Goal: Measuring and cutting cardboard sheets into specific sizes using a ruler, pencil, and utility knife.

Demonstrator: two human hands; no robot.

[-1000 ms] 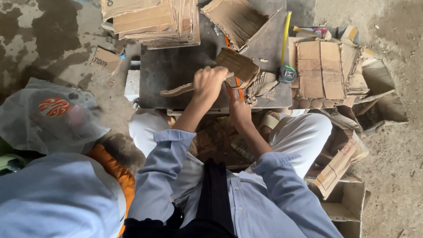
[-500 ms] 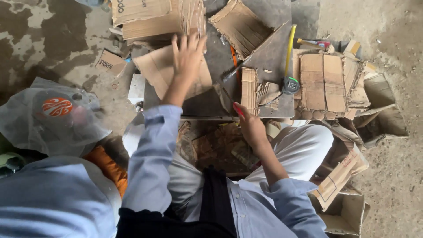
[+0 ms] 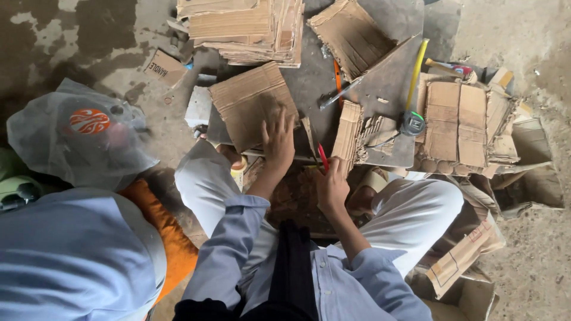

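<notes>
My left hand (image 3: pixel 278 139) lies flat with fingers spread on a brown cardboard sheet (image 3: pixel 250 104) resting on the dark board (image 3: pixel 386 77) in front of me. My right hand (image 3: pixel 331 184) is closed around a red pen (image 3: pixel 323 157), its tip pointing up near the board's front edge. Just right of the pen stands a narrow stack of cut cardboard strips (image 3: pixel 348 135). A knife (image 3: pixel 336 95) lies on the board beyond them.
A tall pile of flat cardboard (image 3: pixel 244 27) sits at the back, another folded piece (image 3: pixel 351 35) beside it. A yellow tape measure (image 3: pixel 411 116) lies right. Cardboard pieces (image 3: pixel 458 122) and scraps crowd the right. A plastic bag (image 3: pixel 74 139) is left.
My left hand has drawn the cardboard sheet back toward me and now presses it flat. The right hand with the pen stays low near the board's front edge.
</notes>
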